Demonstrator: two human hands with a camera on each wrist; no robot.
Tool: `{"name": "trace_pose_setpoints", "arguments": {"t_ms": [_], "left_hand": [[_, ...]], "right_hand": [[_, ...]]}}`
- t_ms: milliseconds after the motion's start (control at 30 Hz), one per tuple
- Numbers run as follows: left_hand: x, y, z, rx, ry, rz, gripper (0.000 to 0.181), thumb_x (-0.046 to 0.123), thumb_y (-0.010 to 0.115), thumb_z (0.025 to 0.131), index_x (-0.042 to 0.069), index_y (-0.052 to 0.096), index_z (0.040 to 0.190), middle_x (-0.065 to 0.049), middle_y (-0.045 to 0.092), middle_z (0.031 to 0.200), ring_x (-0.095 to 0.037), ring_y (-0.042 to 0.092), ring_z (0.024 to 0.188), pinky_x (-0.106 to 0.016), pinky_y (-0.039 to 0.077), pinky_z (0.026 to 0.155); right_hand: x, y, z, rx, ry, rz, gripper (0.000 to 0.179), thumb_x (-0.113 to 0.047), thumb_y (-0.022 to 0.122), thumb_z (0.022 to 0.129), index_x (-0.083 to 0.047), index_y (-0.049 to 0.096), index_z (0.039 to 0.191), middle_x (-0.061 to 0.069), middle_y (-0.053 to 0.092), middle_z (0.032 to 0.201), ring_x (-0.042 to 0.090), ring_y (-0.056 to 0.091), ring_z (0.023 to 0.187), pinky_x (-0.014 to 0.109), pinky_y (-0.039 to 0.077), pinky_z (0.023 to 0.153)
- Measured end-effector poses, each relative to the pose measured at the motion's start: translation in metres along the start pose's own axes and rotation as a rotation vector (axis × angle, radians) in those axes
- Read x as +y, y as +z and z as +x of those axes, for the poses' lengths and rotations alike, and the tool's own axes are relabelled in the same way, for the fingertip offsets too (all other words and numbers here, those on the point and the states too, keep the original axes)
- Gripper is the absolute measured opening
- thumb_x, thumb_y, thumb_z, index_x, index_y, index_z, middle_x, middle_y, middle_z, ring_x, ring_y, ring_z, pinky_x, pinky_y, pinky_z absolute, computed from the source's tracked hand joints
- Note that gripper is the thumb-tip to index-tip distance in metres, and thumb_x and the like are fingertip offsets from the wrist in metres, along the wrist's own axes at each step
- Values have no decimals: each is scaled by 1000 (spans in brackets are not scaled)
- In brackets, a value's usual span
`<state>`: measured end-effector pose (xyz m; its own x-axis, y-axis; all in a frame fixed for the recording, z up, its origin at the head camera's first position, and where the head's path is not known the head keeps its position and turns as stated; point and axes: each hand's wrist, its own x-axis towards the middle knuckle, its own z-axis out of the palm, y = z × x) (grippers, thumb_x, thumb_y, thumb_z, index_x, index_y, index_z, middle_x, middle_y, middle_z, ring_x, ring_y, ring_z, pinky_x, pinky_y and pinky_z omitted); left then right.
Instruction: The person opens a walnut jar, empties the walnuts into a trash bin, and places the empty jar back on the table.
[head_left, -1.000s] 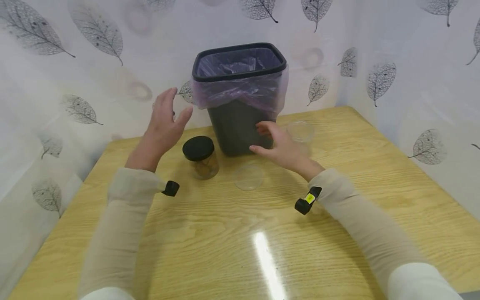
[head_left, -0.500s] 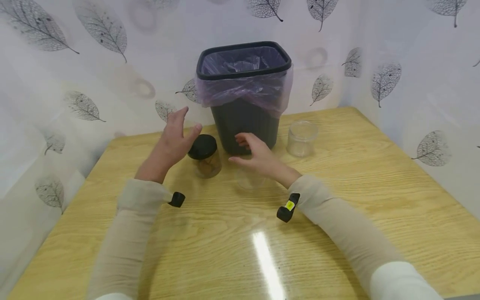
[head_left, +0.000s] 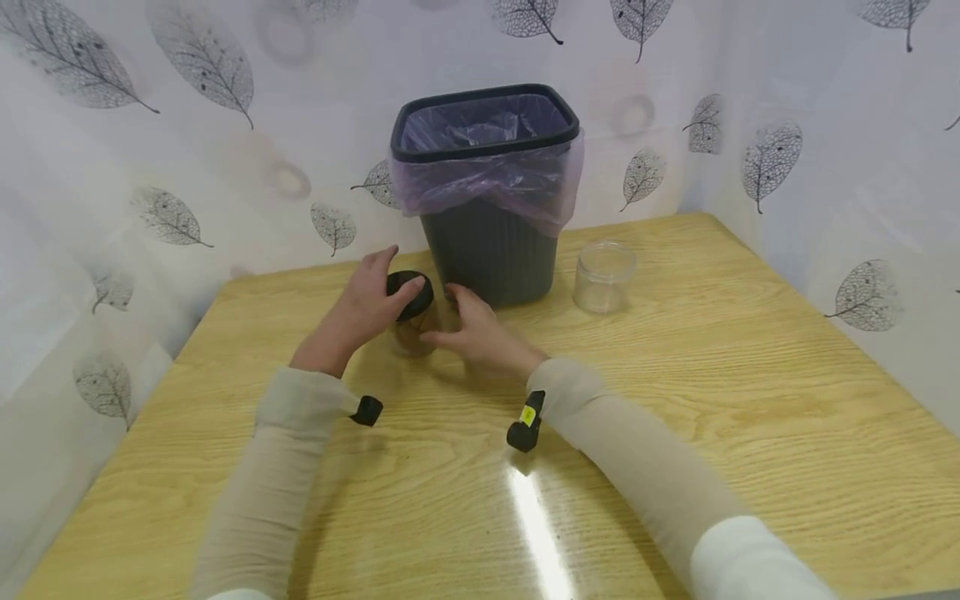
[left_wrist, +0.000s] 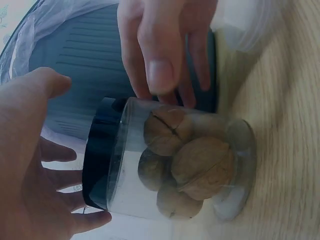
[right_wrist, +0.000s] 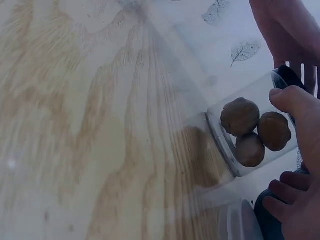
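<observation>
Head view: left grip (head_left: 365,304) and right grip (head_left: 480,333) found either side of a lidded jar (left_wrist: 132,197)

We find the clear jar standing upright on the wood-grain desk (head_left: 787,400), just in front of and to the left of the bin (head_left: 495,258). Its black lid (left_wrist: 97,160) is on. Through the clear wall we note brown walnuts (left_wrist: 202,167); the left wrist view shows at least four, the right wrist view three.

We record the left grip at the lid, thumb on the near side and fingers spread round the far side, not closed. The left wrist view shows a gap between thumb and lid; whether any fingertip touches the rim we cannot tell. We record the right grip beside the jar's right side, thumb in front and fingers spread behind, also not closed. We cannot tell whether it makes contact.

The bin is dark grey, with a translucent purple liner (head_left: 487,183) folded over its rim. Right of the bin, well apart from the jar, we note a clear container (head_left: 600,292), upright on the desk. A pale sheet (head_left: 337,125) printed with dark leaves hangs behind. Both sleeves (head_left: 277,492) are beige, and each wrist carries a small black camera (head_left: 367,411).
</observation>
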<state>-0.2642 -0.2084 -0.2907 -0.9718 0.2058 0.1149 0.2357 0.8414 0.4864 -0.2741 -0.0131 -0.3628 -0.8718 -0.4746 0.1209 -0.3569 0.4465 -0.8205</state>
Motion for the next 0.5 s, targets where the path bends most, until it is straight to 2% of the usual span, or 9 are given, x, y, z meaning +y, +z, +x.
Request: {"name": "trace_pose_setpoints", "arguments": {"t_ms": [100,233,367,500], "left_hand": [[0,3,0,-12,-9,1,78,46,48,101,1,18,157,-28,22,159,-44,26,147,-57,26,119],[-2,7,2,-34,-20,9,79,47,51,100,1,19,157,-29,23,158,-45,29,145,-57,28,117],[-2,10,5,-53,-24,33,83,47,54,99,0,18,157,-30,23,158,-45,29,145,-57,29,117],[-1,10,6,-58,-27,52,87,47,60,96,-1,20,156,-31,27,155,-45,34,141,-57,33,115]], "right_hand": [[-2,7,4,-13,31,60,97,-44,75,86,-7,20,157,11,33,159,28,37,144,46,36,116],[-3,14,9,-32,6,124,84,-40,76,86,-13,31,152,7,42,153,26,43,139,45,41,112],[-3,18,14,-45,-6,144,74,-40,76,86,-17,39,145,5,51,141,23,50,131,44,44,108],[-2,19,16,-44,12,164,75,-40,77,85,-19,38,145,4,55,138,22,51,130,43,43,109]]}}
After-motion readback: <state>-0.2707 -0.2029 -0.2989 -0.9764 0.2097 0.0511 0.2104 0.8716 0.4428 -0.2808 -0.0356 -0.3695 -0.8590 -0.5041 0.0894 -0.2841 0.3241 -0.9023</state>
